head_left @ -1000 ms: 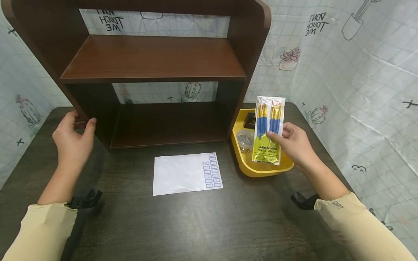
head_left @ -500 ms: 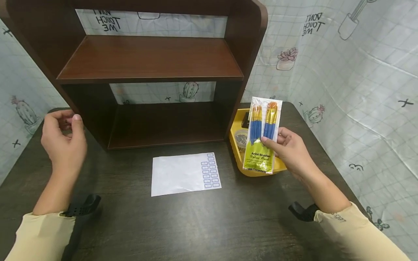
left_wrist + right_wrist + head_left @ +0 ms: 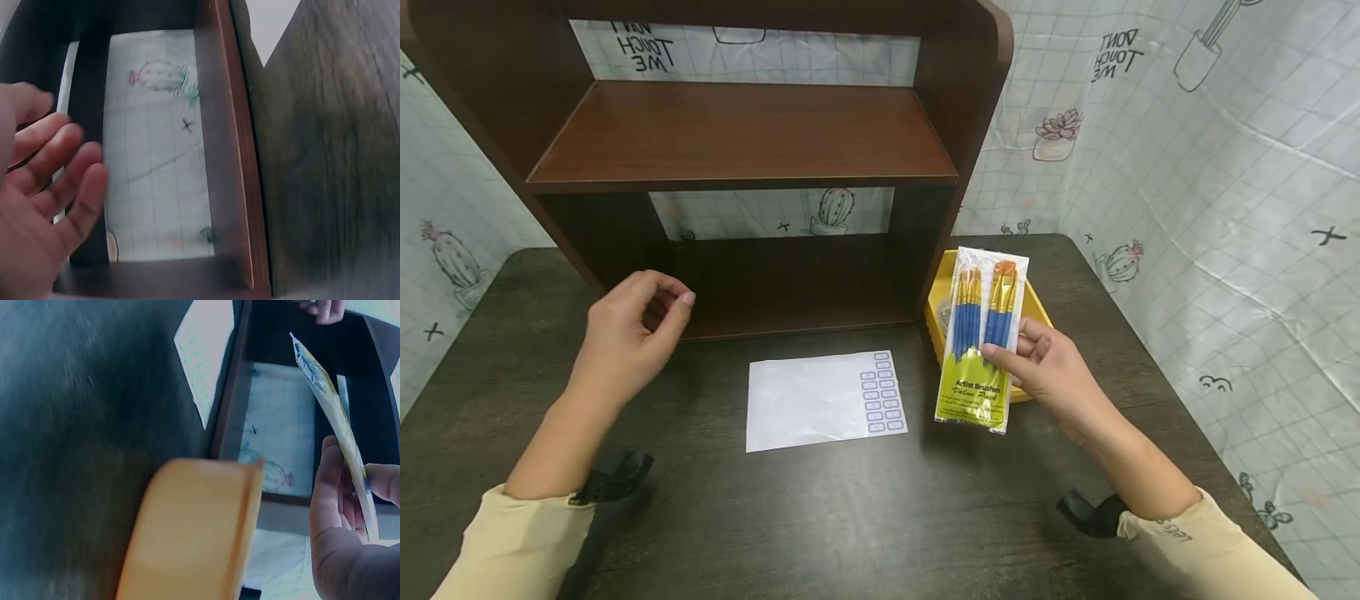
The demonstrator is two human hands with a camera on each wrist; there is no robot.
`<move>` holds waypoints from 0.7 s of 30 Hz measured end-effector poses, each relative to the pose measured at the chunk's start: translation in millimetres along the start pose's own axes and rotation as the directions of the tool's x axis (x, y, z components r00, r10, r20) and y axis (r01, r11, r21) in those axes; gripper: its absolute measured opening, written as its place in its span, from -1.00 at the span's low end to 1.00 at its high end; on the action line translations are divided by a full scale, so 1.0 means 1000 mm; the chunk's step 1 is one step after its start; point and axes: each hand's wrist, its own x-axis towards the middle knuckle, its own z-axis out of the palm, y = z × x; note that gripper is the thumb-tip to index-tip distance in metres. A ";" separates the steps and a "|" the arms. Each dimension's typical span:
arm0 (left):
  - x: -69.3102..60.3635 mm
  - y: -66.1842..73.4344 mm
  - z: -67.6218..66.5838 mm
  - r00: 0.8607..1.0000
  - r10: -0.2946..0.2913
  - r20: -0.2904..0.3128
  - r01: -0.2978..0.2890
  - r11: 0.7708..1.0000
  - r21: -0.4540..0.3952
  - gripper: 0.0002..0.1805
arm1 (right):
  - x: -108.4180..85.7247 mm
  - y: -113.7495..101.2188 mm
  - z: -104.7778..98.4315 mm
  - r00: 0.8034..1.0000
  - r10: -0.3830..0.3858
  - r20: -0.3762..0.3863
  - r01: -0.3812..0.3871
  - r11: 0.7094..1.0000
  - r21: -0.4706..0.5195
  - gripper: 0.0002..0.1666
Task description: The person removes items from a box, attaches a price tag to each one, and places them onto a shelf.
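Between thumb and fingers my right hand (image 3: 1051,371) pinches a flat packet of paintbrushes (image 3: 981,337), labelled Artist Brushes, with blue handles and a lime-green lower part. The packet is held upright in front of a yellow basket (image 3: 1033,310), hiding much of it. In the right wrist view the packet (image 3: 337,419) shows edge-on between the thumb and fingers. My left hand (image 3: 628,337) hovers before the lower left of the brown shelf (image 3: 745,179), its fingers loosely curled around nothing. The left wrist view shows that hand (image 3: 53,187) holding nothing.
A white sheet (image 3: 808,404) with a grid of small blue-outlined labels lies on the dark table (image 3: 820,525) in front of the shelf. Patterned cloth (image 3: 1232,208) hangs behind and along the right side.
My left hand has left the shelf's left side and moved right, in front of the lower opening. The right hand has brought the paintbrush packet leftward and nearer, partly off the basket.
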 end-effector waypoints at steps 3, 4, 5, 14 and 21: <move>0.000 0.007 0.008 0.981 0.014 0.193 -0.019 1.000 0.020 -0.90 | -0.002 0.004 0.008 0.999 0.005 0.040 -0.005 1.000 -0.005 -0.38; 0.000 0.009 0.012 0.969 0.014 0.247 -0.020 1.000 0.020 -0.89 | -0.003 0.006 0.011 0.999 0.008 0.051 -0.007 1.000 -0.004 -0.38; 0.001 0.011 0.017 0.955 0.010 0.296 -0.017 1.000 0.021 -0.88 | -0.004 0.007 0.015 0.998 0.011 0.064 -0.010 1.000 -0.003 -0.38; 0.002 0.022 0.048 0.833 -0.019 0.552 0.009 1.000 0.021 -0.76 | -0.007 0.022 0.036 0.986 0.061 0.157 -0.061 0.998 -0.007 -0.33; 0.002 0.029 0.072 0.739 -0.087 0.668 0.056 0.996 0.067 -0.50 | -0.008 0.034 0.047 0.972 0.098 0.215 -0.097 0.995 -0.013 -0.31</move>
